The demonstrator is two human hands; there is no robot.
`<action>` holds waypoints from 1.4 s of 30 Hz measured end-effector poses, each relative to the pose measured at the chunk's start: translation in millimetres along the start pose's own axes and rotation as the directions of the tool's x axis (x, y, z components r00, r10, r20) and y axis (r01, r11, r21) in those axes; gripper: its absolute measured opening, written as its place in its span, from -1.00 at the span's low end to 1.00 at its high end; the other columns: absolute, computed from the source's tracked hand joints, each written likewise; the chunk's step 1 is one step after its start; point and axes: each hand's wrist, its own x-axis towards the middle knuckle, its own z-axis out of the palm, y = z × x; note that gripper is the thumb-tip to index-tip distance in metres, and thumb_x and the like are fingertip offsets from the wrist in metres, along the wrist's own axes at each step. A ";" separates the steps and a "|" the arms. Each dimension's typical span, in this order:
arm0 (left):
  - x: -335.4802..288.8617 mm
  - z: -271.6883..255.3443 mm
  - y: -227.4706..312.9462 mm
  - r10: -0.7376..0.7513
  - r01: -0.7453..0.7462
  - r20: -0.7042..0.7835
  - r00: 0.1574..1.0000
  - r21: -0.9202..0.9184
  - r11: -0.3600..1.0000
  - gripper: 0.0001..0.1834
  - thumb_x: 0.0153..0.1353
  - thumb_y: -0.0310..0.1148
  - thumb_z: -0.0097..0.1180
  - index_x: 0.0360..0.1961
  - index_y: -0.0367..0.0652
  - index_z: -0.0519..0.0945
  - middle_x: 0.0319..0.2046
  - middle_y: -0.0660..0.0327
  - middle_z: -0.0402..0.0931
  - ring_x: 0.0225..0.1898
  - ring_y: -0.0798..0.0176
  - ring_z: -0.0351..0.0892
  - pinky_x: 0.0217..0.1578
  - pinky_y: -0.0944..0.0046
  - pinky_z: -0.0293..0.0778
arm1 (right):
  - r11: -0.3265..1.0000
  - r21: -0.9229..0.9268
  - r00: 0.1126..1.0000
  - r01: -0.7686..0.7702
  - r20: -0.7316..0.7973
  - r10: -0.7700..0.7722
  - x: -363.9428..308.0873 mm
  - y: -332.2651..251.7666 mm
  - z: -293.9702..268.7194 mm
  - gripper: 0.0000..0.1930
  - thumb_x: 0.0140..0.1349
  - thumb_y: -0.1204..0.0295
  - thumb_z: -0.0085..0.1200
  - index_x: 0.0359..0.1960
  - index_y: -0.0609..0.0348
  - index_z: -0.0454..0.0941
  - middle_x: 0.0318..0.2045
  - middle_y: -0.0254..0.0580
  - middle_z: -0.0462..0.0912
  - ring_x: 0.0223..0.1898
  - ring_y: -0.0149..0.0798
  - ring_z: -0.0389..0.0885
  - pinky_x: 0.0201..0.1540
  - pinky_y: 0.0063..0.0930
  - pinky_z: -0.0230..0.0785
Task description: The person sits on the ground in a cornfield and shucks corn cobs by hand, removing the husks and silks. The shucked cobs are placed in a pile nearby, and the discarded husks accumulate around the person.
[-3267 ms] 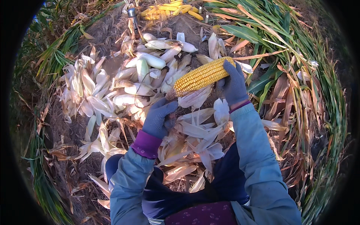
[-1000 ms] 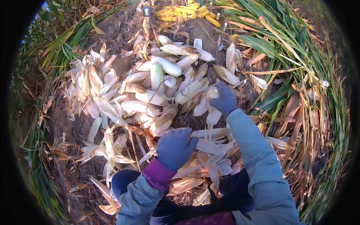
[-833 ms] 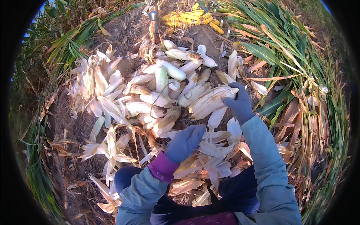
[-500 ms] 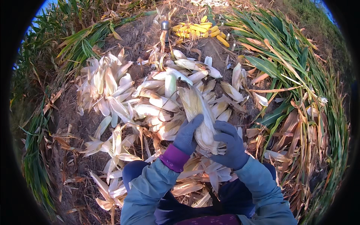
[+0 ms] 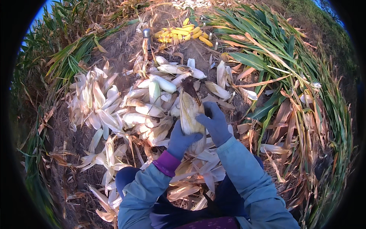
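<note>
While the left hand (image 5: 181, 140) wraps the corn ear (image 5: 188, 114), the half-curled right hand (image 5: 215, 123) (hold unclear) touches its right side; husking likely needs a tug

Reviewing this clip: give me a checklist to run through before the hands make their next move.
1. Left hand holding the ear near its lower end: ok.
2. Right hand at the ear's right side: ok.
3. Right hand's grip on the husk: cannot tell.
4. Husk clear of the ear: not ok, it covers most of it.
5. Kernels beneath the husk sound: cannot tell.
6. Bare yellow cobs apart from husked-over ears: ok.
</note>
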 end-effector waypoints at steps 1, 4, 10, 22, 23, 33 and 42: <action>-2.0 5.0 7.1 -0.025 0.029 0.032 0.999 -0.101 0.994 -0.25 -0.17 -0.43 0.40 0.08 -0.30 0.30 -0.08 0.09 0.47 -0.12 0.26 0.51 -0.09 0.26 0.48 | 0.999 -0.026 0.999 0.028 -0.043 -0.029 -2.8 -7.3 3.2 -0.73 0.10 0.45 0.14 -0.17 0.23 0.44 -0.33 -0.39 0.44 -0.32 -0.54 0.34 -0.22 -0.60 0.28; 0.1 5.7 7.2 -0.078 0.105 0.111 0.991 -0.266 0.958 -0.31 -0.07 -0.52 0.32 0.11 -0.28 0.28 -0.06 0.11 0.46 -0.09 0.26 0.51 -0.07 0.26 0.48 | 0.999 -0.010 0.998 0.053 -0.021 -0.053 -5.1 -7.3 2.1 -0.77 0.10 0.43 0.15 -0.23 0.22 0.46 -0.39 -0.35 0.48 -0.36 -0.51 0.40 -0.29 -0.58 0.31; 3.3 11.7 12.0 -0.096 0.081 -0.058 0.994 -0.225 0.971 -0.40 -0.05 -0.51 0.32 0.05 -0.29 0.35 -0.13 0.15 0.50 -0.16 0.29 0.55 -0.13 0.32 0.50 | 0.996 0.022 0.986 0.083 -0.147 -0.079 -5.0 9.6 7.3 -0.88 0.12 0.50 0.11 -0.35 0.23 0.44 -0.51 -0.41 0.43 -0.46 -0.56 0.30 -0.41 -0.62 0.24; 8.4 -31.1 66.3 0.095 -0.227 -0.413 0.906 -0.286 0.931 -0.55 0.01 -0.43 0.19 -0.05 -0.35 0.44 -0.18 0.15 0.49 -0.12 0.21 0.49 -0.01 0.23 0.39 | 0.721 -0.693 0.971 -0.014 -0.181 -0.156 15.2 30.5 -55.6 -0.79 -0.06 0.38 0.13 -0.41 0.18 0.41 -0.58 0.01 0.52 -0.49 0.00 0.54 -0.37 -0.21 0.37; 7.4 -38.6 76.1 0.106 -0.243 -0.400 0.911 -0.309 0.919 -0.59 0.05 -0.39 0.15 -0.07 -0.37 0.46 -0.14 0.14 0.49 -0.09 0.21 0.48 0.01 0.20 0.38 | 0.637 -0.770 0.991 -0.019 -0.099 -0.091 12.4 40.6 -58.3 -0.78 -0.06 0.36 0.12 -0.39 0.17 0.42 -0.56 0.04 0.53 -0.44 0.07 0.55 -0.35 -0.15 0.37; 0.3 -43.3 82.2 0.105 -0.117 -0.280 0.954 -0.026 0.993 -0.46 -0.10 -0.52 0.21 -0.01 -0.34 0.39 -0.21 0.15 0.52 -0.22 0.20 0.54 -0.11 0.23 0.46 | 0.584 -0.807 0.981 0.085 0.171 0.093 3.0 38.1 -22.8 -0.49 -0.07 0.27 0.25 -0.04 0.07 0.41 0.00 -0.05 0.46 -0.03 -0.03 0.49 -0.05 -0.22 0.38; 8.4 -16.6 58.2 0.075 -0.105 -0.157 0.985 -0.199 0.974 -0.44 -0.04 -0.52 0.26 0.03 -0.29 0.36 -0.16 0.17 0.50 -0.17 0.29 0.51 -0.12 0.30 0.47 | 0.982 -0.190 0.902 -0.010 0.421 0.091 -10.2 13.0 20.5 -0.13 -0.15 0.26 0.37 0.22 0.17 0.18 0.03 -0.04 0.46 0.05 -0.18 0.45 0.09 -0.37 0.29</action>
